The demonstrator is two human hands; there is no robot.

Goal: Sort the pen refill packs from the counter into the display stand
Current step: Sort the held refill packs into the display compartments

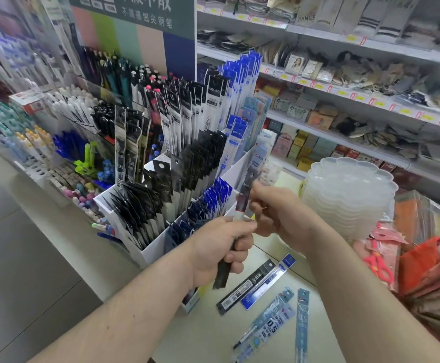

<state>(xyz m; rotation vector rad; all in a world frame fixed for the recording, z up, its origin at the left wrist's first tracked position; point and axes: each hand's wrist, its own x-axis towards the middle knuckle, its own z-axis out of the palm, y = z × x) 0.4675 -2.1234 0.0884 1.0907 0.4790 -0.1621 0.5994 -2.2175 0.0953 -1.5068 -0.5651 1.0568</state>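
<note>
Left hand (220,251): fingers curled round the lower part of a dark refill pack (236,231), thumb laid across the front; pack held upright, slightly tilted, in front of the display stand.
Right hand (274,213): fingers bent, fingertips (253,203) pinching the same dark refill pack near its upper part, just above the left hand.
Dark refill pack: black sleeve with a narrow red and white band just above the left thumb; bottom end sticking out below the left fist.
Display stand (151,247): white, divided into compartments, standing at the left edge of the counter; black-topped packs crowded in the left compartments, blue-topped packs (213,203) in the compartment nearest the hands, taller blue and black packs in tiers behind.
Counter (203,334): pale surface under both forearms, loose packs lying flat on it near the right forearm.
Black pack (245,286): lying diagonally, touching a blue pack (268,281) alongside it.
Light blue packs (268,323): one marked 0.5, lying diagonally nearer the camera; another (302,328) lying almost straight just right of it.
Clear plastic trays (349,195): stacked, right of the hands.
Red scissors (378,268): in packaging at the right side of the counter.
Shelves (344,106): behind, with small boxed and bagged goods and yellow price tags.
</note>
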